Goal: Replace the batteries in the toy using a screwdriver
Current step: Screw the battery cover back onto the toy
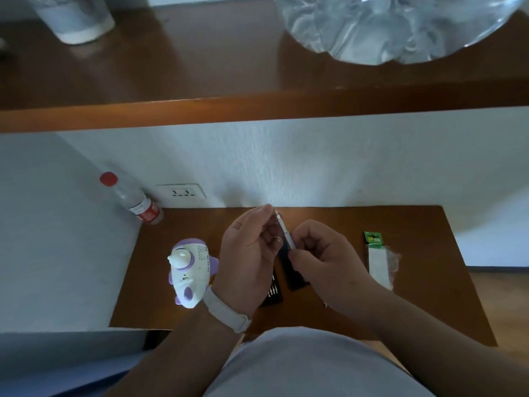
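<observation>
Above the middle of the small brown table [423,299], both hands hold a thin silver screwdriver [284,231]. My left hand [249,253] pinches its upper end and my right hand [323,253] grips its lower end with curled fingers. Left of my left wrist, a white and purple toy [190,272] stands on the table. A black screwdriver bit case [292,275] lies open under the hands, partly hidden. A green battery pack [378,253] with torn clear wrapping lies to the right.
A clear bottle with a red cap [134,200] leans in the back left corner beside a wall socket [181,191]. A wooden shelf [257,110] overhangs the table, carrying a white cup [77,18] and a clear plastic bag [386,24].
</observation>
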Demonstrator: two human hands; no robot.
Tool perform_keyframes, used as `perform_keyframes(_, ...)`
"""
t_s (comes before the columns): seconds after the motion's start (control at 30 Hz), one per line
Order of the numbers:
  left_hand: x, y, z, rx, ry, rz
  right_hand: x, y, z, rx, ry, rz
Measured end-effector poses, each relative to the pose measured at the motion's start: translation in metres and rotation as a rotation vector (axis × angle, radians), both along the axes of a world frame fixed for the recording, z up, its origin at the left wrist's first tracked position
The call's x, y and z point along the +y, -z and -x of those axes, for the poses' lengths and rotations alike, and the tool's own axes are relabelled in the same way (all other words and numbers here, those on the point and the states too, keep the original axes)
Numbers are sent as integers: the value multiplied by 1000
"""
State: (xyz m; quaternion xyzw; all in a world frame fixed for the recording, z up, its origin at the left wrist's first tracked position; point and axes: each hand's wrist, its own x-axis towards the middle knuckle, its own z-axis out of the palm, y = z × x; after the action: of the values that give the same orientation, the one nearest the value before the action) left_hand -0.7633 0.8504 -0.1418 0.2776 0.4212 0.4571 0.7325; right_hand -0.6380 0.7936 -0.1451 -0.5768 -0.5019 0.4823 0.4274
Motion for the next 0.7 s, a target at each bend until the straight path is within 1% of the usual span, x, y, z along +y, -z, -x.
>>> perform_keyframes(0.23, 2, -6, 14, 36, 19, -38, 2, -4, 14, -23, 0, 9)
perform_keyframes(0.4, 1, -11, 19, 57, -17, -93, 3, -9, 20, -33, 10, 4)
perform_keyframes(0.57, 2, -11, 27, 222, -58, -217, 2, -12, 29, -41, 19, 1)
perform_keyframes(0.7, 2, -9, 32, 340, -107, -299, 2, -12, 36, -93, 31, -31)
